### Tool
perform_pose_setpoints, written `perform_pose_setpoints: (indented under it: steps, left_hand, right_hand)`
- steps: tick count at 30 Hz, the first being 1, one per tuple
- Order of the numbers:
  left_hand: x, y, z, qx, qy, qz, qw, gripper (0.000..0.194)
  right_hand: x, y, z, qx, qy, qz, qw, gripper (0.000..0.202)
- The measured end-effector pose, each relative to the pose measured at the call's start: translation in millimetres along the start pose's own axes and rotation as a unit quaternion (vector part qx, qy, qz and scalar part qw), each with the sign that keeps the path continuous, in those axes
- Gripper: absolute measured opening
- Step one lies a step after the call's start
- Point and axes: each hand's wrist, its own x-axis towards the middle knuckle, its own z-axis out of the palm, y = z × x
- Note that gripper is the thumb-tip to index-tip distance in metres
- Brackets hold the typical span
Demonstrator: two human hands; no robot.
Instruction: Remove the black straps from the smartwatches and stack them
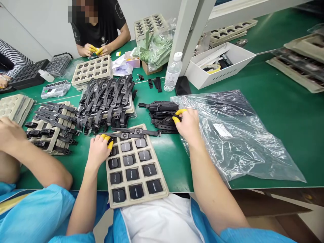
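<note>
My left hand (98, 152), yellow covers on its fingertips, is curled at the upper left corner of a beige tray (140, 201). Its fingers close on the strap end of a black smartwatch (124, 135), one of two lying across the tray's far edge. Square black watch bodies (131, 174) fill the compartments below. To the right, my right hand (189, 125), also with yellow fingertip covers, pinches a black strap at the edge of a pile of black watch straps (164, 116). The pile partly hides what lies between its fingertips.
Strapped watches (108, 99) are heaped behind the tray; another loaded tray (54, 130) stands left. A clear plastic bag (227, 135) covers the right side. Behind are a bottle (173, 72), phone (183, 86) and white box (220, 65). A neighbour's arm (37, 162) reaches in at left; a co-worker (103, 37) sits opposite.
</note>
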Motion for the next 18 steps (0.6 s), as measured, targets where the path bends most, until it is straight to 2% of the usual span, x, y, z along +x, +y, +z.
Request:
perform_pose_setpoints:
  steps: [3,6,9,11,13,14,16,18]
  left_hand:
    - [0.6,4.9,2.8,0.011,-0.006,-0.020,1.000,0.018]
    - [1.9,9.1,-0.9,0.023,-0.027,-0.045,0.998,0.016]
    - [3.0,10.4,-15.7,-0.013,-0.033,-0.066,0.997,0.016]
    - [4.7,14.1,-31.2,-0.093,-0.017,-0.094,0.991,0.012]
    - [9.1,24.8,-47.0,-0.224,0.008,-0.126,0.966,0.012]
    - [12.9,33.4,-53.3,-0.301,0.016,-0.135,0.944,0.015]
    - [24.0,55.4,-59.0,-0.453,0.014,-0.128,0.882,0.019]
    - [38.1,79.6,-53.4,-0.561,0.011,-0.097,0.822,0.018]
  right_hand:
    - [0.1,-3.7,-4.8,0.047,0.018,0.002,0.999,0.010]
    - [-0.7,-19.8,-13.7,0.149,0.069,0.014,0.986,0.015]
    - [-5.0,-44.3,-22.6,0.297,0.134,0.039,0.945,0.021]
    - [-10.8,-61.6,-26.9,0.388,0.152,0.059,0.907,0.023]
    - [-19.1,-78.0,-29.3,0.461,0.117,0.083,0.876,0.025]
    - [-24.0,-85.8,-29.8,0.494,0.079,0.097,0.860,0.026]
    - [-34.8,-100.6,-29.0,0.548,-0.018,0.132,0.826,0.030]
    - [-46.0,-113.7,-25.9,0.580,-0.120,0.166,0.788,0.034]
